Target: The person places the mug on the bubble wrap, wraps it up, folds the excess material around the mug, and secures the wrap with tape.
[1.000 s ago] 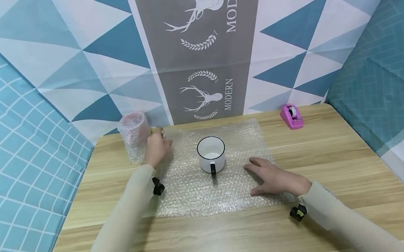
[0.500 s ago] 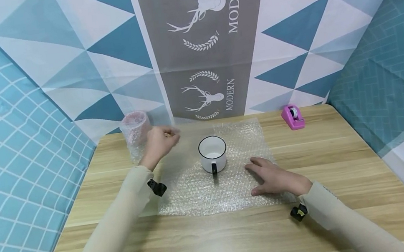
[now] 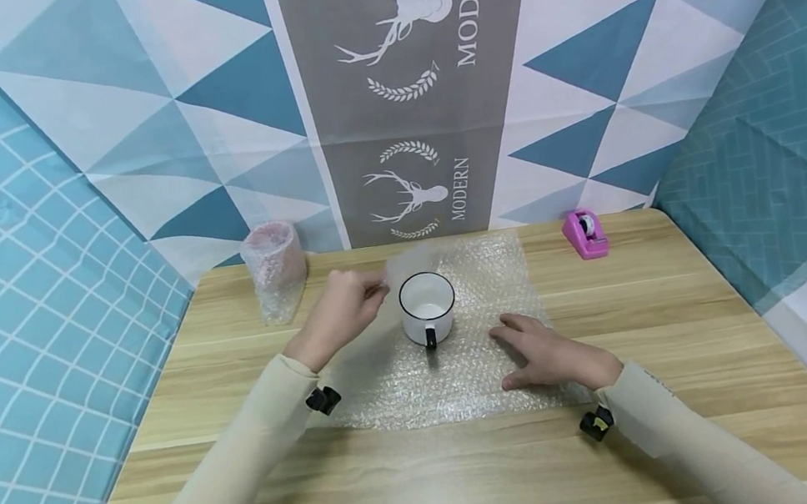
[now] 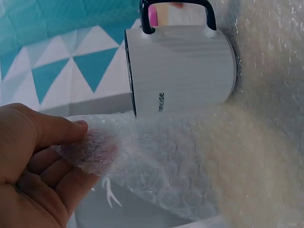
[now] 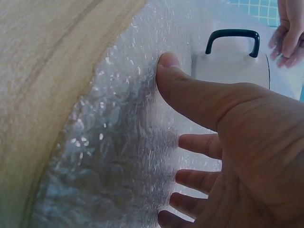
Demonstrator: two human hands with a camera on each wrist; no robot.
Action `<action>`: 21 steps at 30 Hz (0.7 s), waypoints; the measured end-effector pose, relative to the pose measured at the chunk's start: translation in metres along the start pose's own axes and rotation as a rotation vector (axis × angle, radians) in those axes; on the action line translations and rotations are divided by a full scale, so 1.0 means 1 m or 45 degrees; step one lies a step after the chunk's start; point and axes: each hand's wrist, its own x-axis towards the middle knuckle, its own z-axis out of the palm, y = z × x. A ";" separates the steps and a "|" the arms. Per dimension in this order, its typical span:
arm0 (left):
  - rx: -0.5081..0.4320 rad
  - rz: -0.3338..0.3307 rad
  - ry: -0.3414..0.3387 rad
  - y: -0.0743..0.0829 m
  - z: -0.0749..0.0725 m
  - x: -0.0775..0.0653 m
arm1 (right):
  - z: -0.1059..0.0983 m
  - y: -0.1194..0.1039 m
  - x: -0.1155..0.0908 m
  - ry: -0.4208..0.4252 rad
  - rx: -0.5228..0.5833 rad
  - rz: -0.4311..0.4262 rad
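My left hand (image 3: 341, 310) pinches the far left corner of a clear bubble wrap sheet (image 4: 166, 161) between thumb and fingers, and holds it raised beside the mug. A white enamel mug (image 3: 428, 308) with a black rim and black handle stands upright on the middle of the sheet, its handle toward me. In the left wrist view the lifted flap passes close along the mug's side. My right hand (image 3: 548, 354) rests on the right part of the sheet, fingers spread, as the right wrist view also shows.
A pinkish cup-shaped thing (image 3: 277, 267) wrapped in bubble wrap stands at the table's back left. A pink tape dispenser (image 3: 584, 235) sits at the back right. The wooden table (image 3: 432, 484) ends at a patterned cloth backdrop (image 3: 402, 118).
My left hand has taken hold of the sheet's far left corner and brought it up and rightward toward the mug. The right hand stays in place.
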 end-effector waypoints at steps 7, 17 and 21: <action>0.082 0.246 -0.041 0.016 0.009 0.000 | 0.001 0.002 0.000 0.015 -0.001 -0.005; 0.231 0.286 -0.125 0.022 0.033 -0.002 | 0.001 0.002 0.001 0.009 0.003 -0.008; 0.287 0.305 -0.166 0.023 0.041 -0.003 | 0.001 0.003 0.001 0.015 0.001 -0.014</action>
